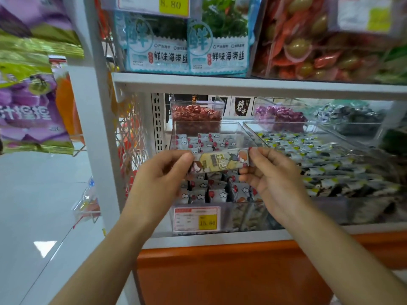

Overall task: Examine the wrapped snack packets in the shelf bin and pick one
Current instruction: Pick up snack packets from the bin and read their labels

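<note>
- Our left hand [163, 172] pinches the left end of a long, narrow wrapped snack packet with a yellow cartoon print [220, 160].
- Our right hand [273, 177] pinches its right end.
- We hold it level, just above the small grey wrapped packets [204, 194] in the clear plastic shelf bin [209, 122].

Grey-and-yellow cartoon-printed packet [221, 160]; grey, cloud-patterned packets [204, 194]; yellow price tag [207, 222].

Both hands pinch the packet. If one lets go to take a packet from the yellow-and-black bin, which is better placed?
The right hand, probably: it hangs over the near left corner of that bin, while the left hand pinches the other end of the packet, farther away.
</note>
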A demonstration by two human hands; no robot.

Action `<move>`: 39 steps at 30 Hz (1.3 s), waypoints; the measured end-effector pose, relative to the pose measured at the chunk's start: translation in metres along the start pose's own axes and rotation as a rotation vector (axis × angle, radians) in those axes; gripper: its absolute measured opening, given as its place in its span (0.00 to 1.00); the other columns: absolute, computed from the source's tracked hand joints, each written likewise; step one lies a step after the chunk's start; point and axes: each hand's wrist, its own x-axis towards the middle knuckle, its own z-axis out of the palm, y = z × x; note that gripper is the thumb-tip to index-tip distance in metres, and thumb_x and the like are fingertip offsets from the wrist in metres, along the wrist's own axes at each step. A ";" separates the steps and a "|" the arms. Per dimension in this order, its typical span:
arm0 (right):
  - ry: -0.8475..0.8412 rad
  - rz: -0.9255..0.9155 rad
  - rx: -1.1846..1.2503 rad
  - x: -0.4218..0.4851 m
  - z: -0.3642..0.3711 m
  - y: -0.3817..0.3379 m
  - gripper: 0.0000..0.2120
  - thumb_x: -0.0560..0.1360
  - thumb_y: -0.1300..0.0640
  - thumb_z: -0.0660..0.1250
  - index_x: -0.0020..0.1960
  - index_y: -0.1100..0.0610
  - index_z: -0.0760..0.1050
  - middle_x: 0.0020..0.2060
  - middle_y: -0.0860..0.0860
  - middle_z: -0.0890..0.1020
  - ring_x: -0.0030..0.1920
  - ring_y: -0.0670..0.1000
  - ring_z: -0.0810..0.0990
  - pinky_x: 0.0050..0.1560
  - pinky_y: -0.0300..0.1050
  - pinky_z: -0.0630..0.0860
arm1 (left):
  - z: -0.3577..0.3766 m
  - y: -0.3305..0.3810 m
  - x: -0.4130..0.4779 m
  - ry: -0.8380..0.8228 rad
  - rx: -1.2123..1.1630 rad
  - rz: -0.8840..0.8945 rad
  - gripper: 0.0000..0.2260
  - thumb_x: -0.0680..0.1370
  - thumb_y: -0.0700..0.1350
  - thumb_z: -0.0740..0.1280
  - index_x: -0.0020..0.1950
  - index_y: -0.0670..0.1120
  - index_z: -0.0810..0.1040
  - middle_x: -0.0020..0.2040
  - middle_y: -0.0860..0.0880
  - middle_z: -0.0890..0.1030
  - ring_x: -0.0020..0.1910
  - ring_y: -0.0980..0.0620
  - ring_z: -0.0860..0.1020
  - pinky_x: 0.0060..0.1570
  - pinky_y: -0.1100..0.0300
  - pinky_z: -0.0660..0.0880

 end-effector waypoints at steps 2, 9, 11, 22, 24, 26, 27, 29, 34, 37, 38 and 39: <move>-0.032 0.020 0.034 0.001 0.000 0.001 0.06 0.74 0.60 0.64 0.45 0.63 0.77 0.32 0.50 0.82 0.30 0.46 0.79 0.31 0.38 0.77 | 0.001 -0.002 0.001 0.033 -0.026 -0.028 0.10 0.77 0.50 0.61 0.44 0.50 0.81 0.37 0.51 0.82 0.30 0.60 0.78 0.29 0.65 0.75; -0.131 0.084 0.103 0.001 0.000 0.007 0.11 0.65 0.61 0.67 0.46 0.64 0.78 0.34 0.53 0.83 0.31 0.48 0.81 0.31 0.37 0.78 | 0.006 -0.014 0.006 0.196 -0.045 -0.121 0.13 0.80 0.43 0.58 0.39 0.38 0.74 0.27 0.50 0.78 0.28 0.49 0.79 0.29 0.46 0.79; -0.139 0.112 0.129 0.002 -0.001 0.008 0.13 0.65 0.62 0.67 0.48 0.65 0.78 0.37 0.55 0.83 0.33 0.49 0.82 0.33 0.38 0.79 | 0.006 -0.016 0.007 0.208 -0.076 -0.131 0.12 0.81 0.42 0.58 0.39 0.41 0.74 0.26 0.53 0.79 0.27 0.52 0.79 0.25 0.54 0.77; 0.036 0.148 0.265 0.006 -0.006 0.008 0.03 0.71 0.65 0.65 0.42 0.64 0.75 0.29 0.54 0.82 0.30 0.48 0.82 0.30 0.36 0.78 | 0.005 -0.015 0.008 0.046 -0.520 -0.274 0.06 0.77 0.38 0.64 0.42 0.39 0.78 0.29 0.49 0.80 0.31 0.55 0.81 0.33 0.69 0.77; 0.052 0.142 0.265 0.007 -0.007 0.009 0.03 0.73 0.66 0.63 0.43 0.65 0.75 0.29 0.54 0.82 0.30 0.48 0.82 0.30 0.36 0.78 | 0.005 -0.015 0.009 0.016 -0.572 -0.276 0.04 0.76 0.35 0.64 0.44 0.37 0.77 0.31 0.48 0.80 0.34 0.54 0.82 0.35 0.68 0.78; 0.046 0.129 0.254 0.008 -0.008 0.009 0.04 0.74 0.68 0.62 0.46 0.66 0.75 0.31 0.55 0.82 0.31 0.49 0.82 0.31 0.36 0.78 | 0.004 -0.015 0.009 0.008 -0.596 -0.261 0.04 0.75 0.33 0.63 0.44 0.38 0.77 0.31 0.46 0.79 0.33 0.54 0.82 0.36 0.68 0.78; 0.035 0.115 0.243 0.008 -0.008 0.010 0.05 0.74 0.69 0.62 0.48 0.66 0.75 0.32 0.56 0.82 0.31 0.49 0.83 0.32 0.37 0.79 | 0.003 -0.015 0.010 0.007 -0.604 -0.253 0.05 0.75 0.32 0.63 0.43 0.39 0.77 0.32 0.46 0.79 0.33 0.53 0.82 0.36 0.68 0.78; 0.003 0.066 0.173 0.008 -0.009 0.011 0.06 0.75 0.71 0.61 0.49 0.67 0.75 0.34 0.55 0.82 0.32 0.49 0.83 0.33 0.37 0.79 | 0.000 -0.015 0.010 0.000 -0.595 -0.233 0.06 0.76 0.32 0.62 0.43 0.39 0.77 0.33 0.45 0.77 0.33 0.53 0.82 0.36 0.67 0.78; -0.013 -0.198 -0.326 0.005 -0.013 0.011 0.06 0.77 0.69 0.61 0.46 0.61 0.74 0.36 0.49 0.81 0.34 0.50 0.84 0.38 0.37 0.79 | -0.002 -0.019 0.010 -0.096 -0.552 -0.233 0.08 0.77 0.32 0.61 0.45 0.41 0.78 0.39 0.44 0.77 0.38 0.50 0.82 0.40 0.62 0.79; -0.018 -0.252 -0.371 0.005 -0.014 0.011 0.08 0.76 0.70 0.61 0.45 0.60 0.73 0.37 0.49 0.79 0.35 0.51 0.84 0.39 0.38 0.80 | -0.002 -0.017 0.008 -0.146 -0.543 -0.222 0.03 0.74 0.39 0.66 0.46 0.43 0.78 0.42 0.44 0.81 0.42 0.47 0.83 0.40 0.60 0.79; -0.027 -0.263 -0.380 0.005 -0.014 0.012 0.08 0.76 0.70 0.61 0.44 0.59 0.72 0.37 0.48 0.79 0.35 0.51 0.84 0.39 0.39 0.80 | -0.002 -0.017 0.008 -0.154 -0.471 -0.191 0.08 0.71 0.44 0.69 0.48 0.43 0.78 0.44 0.45 0.83 0.43 0.48 0.83 0.41 0.61 0.79; -0.029 -0.273 -0.396 0.004 -0.014 0.012 0.08 0.76 0.70 0.61 0.44 0.59 0.73 0.37 0.48 0.80 0.35 0.51 0.84 0.39 0.40 0.81 | -0.002 -0.017 0.007 -0.163 -0.404 -0.171 0.15 0.68 0.48 0.70 0.51 0.43 0.77 0.45 0.46 0.84 0.43 0.49 0.83 0.41 0.62 0.79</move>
